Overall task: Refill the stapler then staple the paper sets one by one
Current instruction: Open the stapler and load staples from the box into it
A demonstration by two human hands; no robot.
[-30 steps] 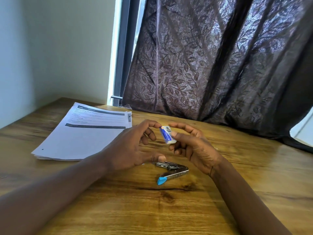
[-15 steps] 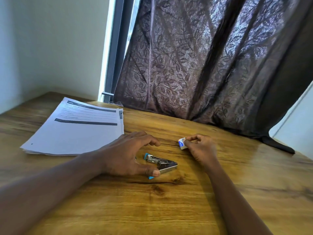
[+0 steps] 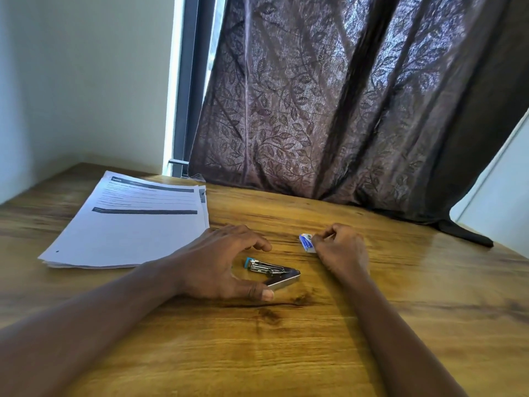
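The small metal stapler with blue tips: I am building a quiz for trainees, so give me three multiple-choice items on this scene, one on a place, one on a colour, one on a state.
1. Where does the stack of white printed paper sets lie on the wooden table?
A. left of the stapler
B. right of the stapler
C. under the stapler

2. What colour marks the small white staple box?
A. red
B. blue
C. green

3. How is the small metal stapler with blue tips?
A. swung open on the table
B. closed and lifted
C. clamped on paper

Answers: 1 A, the stack sits beyond the left hand. 2 B, a blue face shows beside the right hand. 3 A, its two arms spread apart on the wood.
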